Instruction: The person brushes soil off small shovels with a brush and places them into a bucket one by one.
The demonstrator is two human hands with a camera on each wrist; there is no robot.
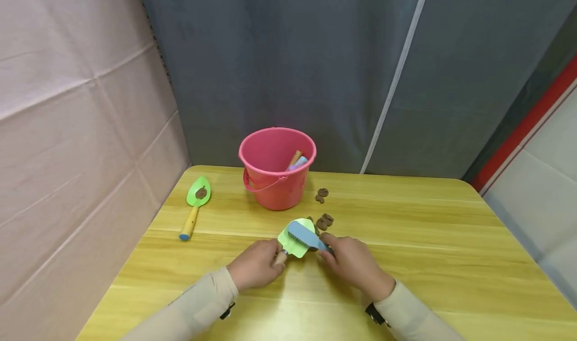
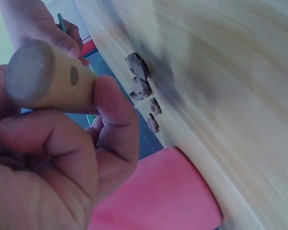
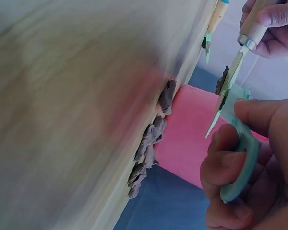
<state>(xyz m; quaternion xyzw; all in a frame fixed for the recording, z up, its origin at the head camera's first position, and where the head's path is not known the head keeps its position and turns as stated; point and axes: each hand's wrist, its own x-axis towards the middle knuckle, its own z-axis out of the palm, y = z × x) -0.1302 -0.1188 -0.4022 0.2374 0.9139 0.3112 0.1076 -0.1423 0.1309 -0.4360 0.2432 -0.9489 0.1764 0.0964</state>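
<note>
My left hand (image 1: 256, 264) grips the wooden handle (image 2: 69, 88) of a small green toy shovel (image 1: 298, 252), its blade raised above the tabletop. My right hand (image 1: 353, 263) pinches the handle of a blue brush (image 1: 304, 234), whose head lies across the shovel blade. Short bristles show along the brush's edge. In the right wrist view a brown clump (image 3: 222, 80) sticks to the blade's face. Just beyond the shovel lie brown clay-like clumps (image 1: 324, 222) on the wood, some partly hidden by the blade and brush.
A pink bucket (image 1: 277, 193) holding several handled items (image 1: 295, 159) stands behind the hands. At the left lies a green trowel (image 1: 193, 216) with a brown piece on its blade. Two more clumps (image 1: 322, 193) sit right of the bucket on the wooden table (image 1: 428, 241).
</note>
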